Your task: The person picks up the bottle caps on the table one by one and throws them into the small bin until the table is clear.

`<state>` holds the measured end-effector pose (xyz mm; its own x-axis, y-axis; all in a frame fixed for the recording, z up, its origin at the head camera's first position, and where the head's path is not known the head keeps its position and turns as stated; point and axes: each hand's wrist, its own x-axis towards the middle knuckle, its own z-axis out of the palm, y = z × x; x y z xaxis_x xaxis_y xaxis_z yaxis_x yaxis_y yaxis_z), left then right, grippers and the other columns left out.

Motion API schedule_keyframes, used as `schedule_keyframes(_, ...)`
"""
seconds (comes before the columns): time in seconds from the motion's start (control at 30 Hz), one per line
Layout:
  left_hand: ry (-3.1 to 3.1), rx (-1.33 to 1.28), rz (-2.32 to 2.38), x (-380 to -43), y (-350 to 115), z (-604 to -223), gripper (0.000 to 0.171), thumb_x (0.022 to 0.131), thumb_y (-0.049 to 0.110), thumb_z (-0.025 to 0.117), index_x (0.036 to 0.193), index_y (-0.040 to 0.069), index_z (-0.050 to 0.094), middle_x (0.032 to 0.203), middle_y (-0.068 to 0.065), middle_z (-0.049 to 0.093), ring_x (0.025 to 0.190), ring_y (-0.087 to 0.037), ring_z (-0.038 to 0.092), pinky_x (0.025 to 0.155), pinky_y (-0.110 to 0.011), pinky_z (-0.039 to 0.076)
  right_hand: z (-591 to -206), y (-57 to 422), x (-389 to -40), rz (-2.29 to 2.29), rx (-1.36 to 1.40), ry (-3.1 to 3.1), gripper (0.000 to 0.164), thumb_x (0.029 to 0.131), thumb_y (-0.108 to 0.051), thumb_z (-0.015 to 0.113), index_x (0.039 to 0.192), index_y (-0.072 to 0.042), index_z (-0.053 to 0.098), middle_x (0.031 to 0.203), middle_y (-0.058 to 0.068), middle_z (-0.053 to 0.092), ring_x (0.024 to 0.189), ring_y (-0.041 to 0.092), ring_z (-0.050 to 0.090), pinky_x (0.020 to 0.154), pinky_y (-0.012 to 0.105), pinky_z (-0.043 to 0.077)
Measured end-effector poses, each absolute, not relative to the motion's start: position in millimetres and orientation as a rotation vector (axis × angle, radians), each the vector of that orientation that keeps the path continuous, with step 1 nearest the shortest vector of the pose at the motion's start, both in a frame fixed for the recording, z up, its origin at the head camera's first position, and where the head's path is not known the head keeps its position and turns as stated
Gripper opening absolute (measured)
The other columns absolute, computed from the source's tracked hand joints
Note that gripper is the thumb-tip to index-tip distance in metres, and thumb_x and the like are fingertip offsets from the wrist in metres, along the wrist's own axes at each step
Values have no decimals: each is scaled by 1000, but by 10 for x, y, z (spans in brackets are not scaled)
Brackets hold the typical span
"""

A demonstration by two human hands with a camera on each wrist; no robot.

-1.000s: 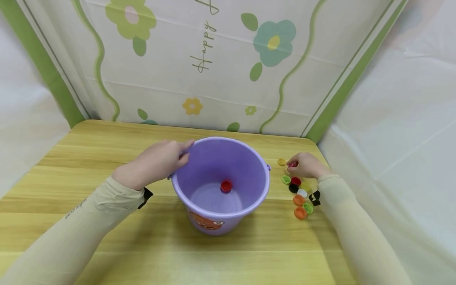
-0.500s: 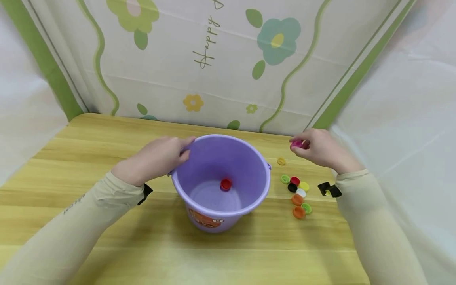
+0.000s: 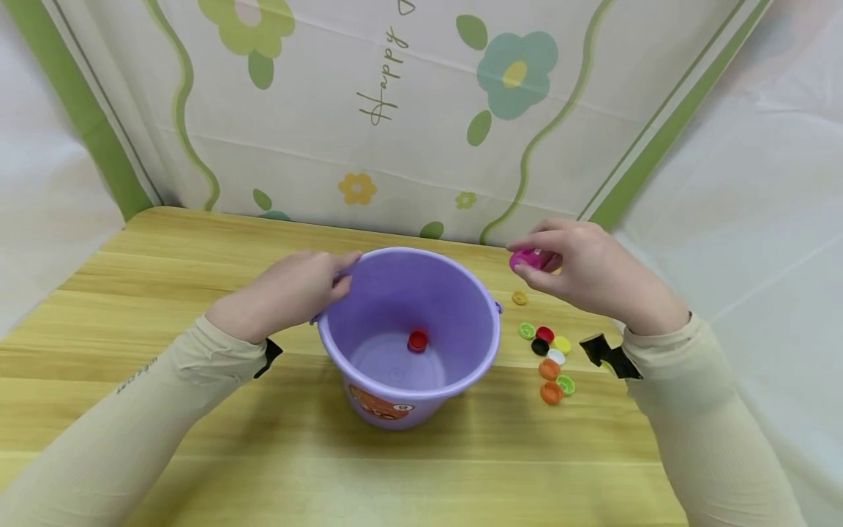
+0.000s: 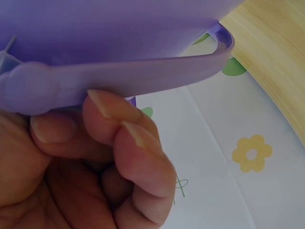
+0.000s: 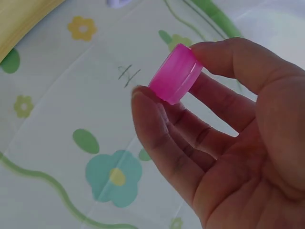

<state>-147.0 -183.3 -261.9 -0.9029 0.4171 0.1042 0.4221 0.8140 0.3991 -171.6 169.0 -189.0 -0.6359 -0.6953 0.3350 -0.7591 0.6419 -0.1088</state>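
A purple bucket (image 3: pixel 469 344) stands on the wooden table, with a red bottle cap (image 3: pixel 418 340) lying on its floor. My left hand (image 3: pixel 286 296) grips the bucket's rim at the left; in the left wrist view, curled fingers (image 4: pixel 143 167) lie against a purple band at the bucket's edge. Above the table, to the bucket's upper right, my right hand (image 3: pixel 586 267) pinches a pink bottle cap (image 5: pixel 176 74) between thumb and fingertips. The pink cap (image 3: pixel 525 260) is apart from the bucket.
Several loose caps lie right of the bucket, among them a black cap (image 3: pixel 540 347), a white cap (image 3: pixel 556 356) and an orange cap (image 3: pixel 551 392). A yellowish cap (image 3: pixel 519 298) lies farther back. Behind the table (image 3: pixel 296 468) hangs a flowered cloth (image 3: pixel 290 146).
My right hand has lifted the pink cap up from beside the loose caps, and over the last half second has moved left toward the bucket. The left hand stays at the rim.
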Motion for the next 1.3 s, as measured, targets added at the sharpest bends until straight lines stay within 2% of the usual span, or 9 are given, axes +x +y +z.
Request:
schedule_keyframes(0.33, -2984, -682, -673, -1460, -1841, -2627, 45, 102, 12, 49, 145, 2, 47, 61, -2, 53, 45, -12, 51, 46, -27, 46, -1926, 1461, -1662, 444, 1406, -2491, 23, 85, -7, 77, 109, -10, 76, 98, -3, 64, 82, 7, 60, 63, 25, 57)
schedule_keyframes(0.5, -2976, -685, -671, -1464, -1844, -2628, 43, 101, 12, 49, 143, 3, 50, 62, -2, 53, 46, -12, 51, 47, -27, 46, -1996, 1359, -1673, 494, 1472, -2518, 28, 85, -6, 78, 112, -11, 75, 94, -3, 60, 83, 9, 56, 65, 24, 55)
schedule_keyframes(0.6, -2985, -677, -679, -1462, -1847, -2628, 44, 102, 12, 50, 145, 3, 48, 62, -3, 53, 46, -12, 51, 46, -27, 46, -2042, 1297, -1668, 487, 1474, -2552, 30, 86, -10, 77, 115, -10, 74, 92, -4, 61, 81, 10, 56, 63, 22, 53)
schedule_keyframes(0.8, -2979, -678, -676, -1469, -1855, -2632, 42, 102, 13, 50, 143, 3, 50, 63, -3, 53, 46, -12, 51, 47, -27, 47, -2123, 1199, -1655, 502, 1506, -2562, 34, 83, -11, 81, 116, -3, 73, 105, 1, 68, 87, 10, 61, 67, 22, 57)
schedule_keyframes(1.3, -2966, -690, -651, -1485, -1836, -2630, 39, 101, 12, 51, 139, 4, 54, 62, -2, 53, 46, -12, 51, 48, -28, 46, -2334, 1081, -1666, 636, 1664, -2536, 38, 83, -19, 83, 117, -6, 73, 109, 0, 66, 93, 8, 61, 75, 20, 58)
